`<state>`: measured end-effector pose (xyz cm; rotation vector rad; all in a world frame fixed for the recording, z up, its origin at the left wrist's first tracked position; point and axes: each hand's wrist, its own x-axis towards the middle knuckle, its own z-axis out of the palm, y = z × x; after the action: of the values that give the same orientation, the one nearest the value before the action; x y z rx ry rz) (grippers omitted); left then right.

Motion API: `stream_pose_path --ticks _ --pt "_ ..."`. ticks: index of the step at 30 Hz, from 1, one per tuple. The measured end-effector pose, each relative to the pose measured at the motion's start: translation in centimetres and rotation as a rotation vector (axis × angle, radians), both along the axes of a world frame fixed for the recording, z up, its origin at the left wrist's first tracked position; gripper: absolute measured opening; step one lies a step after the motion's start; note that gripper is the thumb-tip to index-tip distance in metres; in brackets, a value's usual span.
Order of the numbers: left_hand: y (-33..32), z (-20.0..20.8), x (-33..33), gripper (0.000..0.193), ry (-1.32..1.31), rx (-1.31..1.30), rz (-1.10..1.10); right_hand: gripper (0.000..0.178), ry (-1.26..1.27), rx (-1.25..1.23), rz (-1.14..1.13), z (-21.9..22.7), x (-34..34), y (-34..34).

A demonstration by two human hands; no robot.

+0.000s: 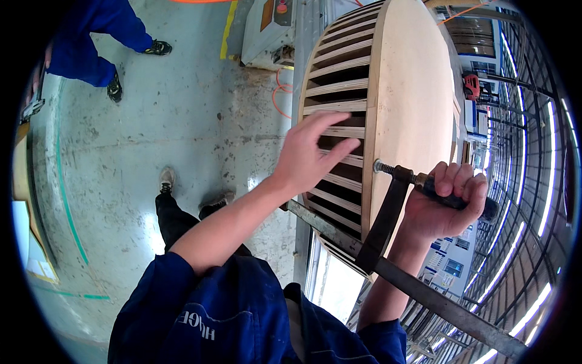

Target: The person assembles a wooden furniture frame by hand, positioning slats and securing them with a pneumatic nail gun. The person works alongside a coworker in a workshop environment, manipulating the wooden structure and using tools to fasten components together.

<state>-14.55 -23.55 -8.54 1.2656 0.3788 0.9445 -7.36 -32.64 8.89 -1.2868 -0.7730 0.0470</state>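
A large curved wooden panel (412, 79) with a row of plywood ribs (338, 91) along its left side stands in front of me. My left hand (312, 151) is over the ribs, fingers apart, thumb and fingertips close to the panel's edge strip; whether they touch the wood I cannot tell. My right hand (448, 200) wraps round the dark handle (433, 188) of a metal bar clamp (385, 224). The clamp's screw pad (378, 165) meets the panel's pale face near the edge strip. Its long bar (448, 306) runs past my right forearm toward the lower right.
Another person in blue workwear (100, 39) stands at the upper left. A grey machine cabinet (267, 36) with a red button is beyond the panel's left side. An orange hose (280, 97) curls on the floor. A red vehicle (471, 86) shows at the far right.
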Motion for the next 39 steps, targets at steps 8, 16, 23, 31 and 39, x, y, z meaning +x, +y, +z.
stream_pose_path --ticks 8,16,23,31,39 --pt "5.2 1.2 2.3 0.063 0.365 0.121 -0.752 0.067 -0.131 -0.113 0.237 -3.0 2.7 -1.1" --pt "3.6 -2.4 3.5 0.039 0.063 0.249 -0.481 0.065 0.270 -0.128 -0.007 -5.6 9.6 -1.0" --pt "2.2 -2.6 4.7 0.041 -0.042 0.291 -0.275 0.042 0.034 -0.424 -0.232 -6.9 9.5 -0.5" --pt "3.1 -2.5 4.6 0.028 -0.086 0.251 -0.410 0.029 0.012 -0.526 -0.243 -6.9 8.5 0.4" --pt "3.9 -2.3 4.7 0.031 -0.026 0.248 -0.504 0.023 -0.060 -0.621 -0.299 -7.1 8.5 0.4"
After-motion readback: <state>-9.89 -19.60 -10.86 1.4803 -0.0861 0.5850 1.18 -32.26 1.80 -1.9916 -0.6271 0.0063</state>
